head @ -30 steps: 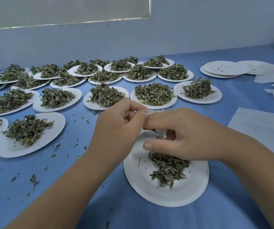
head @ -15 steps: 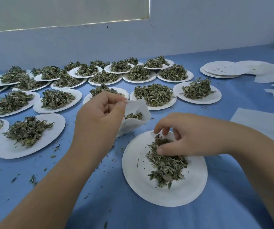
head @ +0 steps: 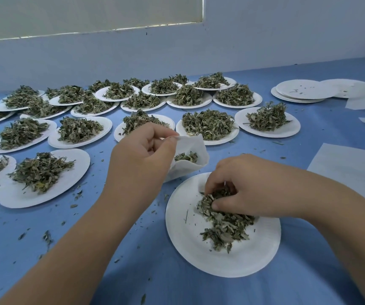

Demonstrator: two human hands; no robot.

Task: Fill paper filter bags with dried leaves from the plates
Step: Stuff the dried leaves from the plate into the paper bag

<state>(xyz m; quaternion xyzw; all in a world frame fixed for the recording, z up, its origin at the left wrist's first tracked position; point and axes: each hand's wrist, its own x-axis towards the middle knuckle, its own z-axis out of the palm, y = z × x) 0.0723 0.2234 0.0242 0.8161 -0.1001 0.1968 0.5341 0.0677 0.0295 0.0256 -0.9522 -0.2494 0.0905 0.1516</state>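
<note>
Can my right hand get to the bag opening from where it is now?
Probably yes. The left hand pinches the bag open, mouth toward the right hand, which grips leaves on the plate just beside it. Nothing lies between them.

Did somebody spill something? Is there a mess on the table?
Yes, a small mess: dried leaf crumbs lie scattered on the blue table, mostly between the near plate and the plates to its left. They belong on plates or in the filter bag. Nothing else looks odd.
</note>
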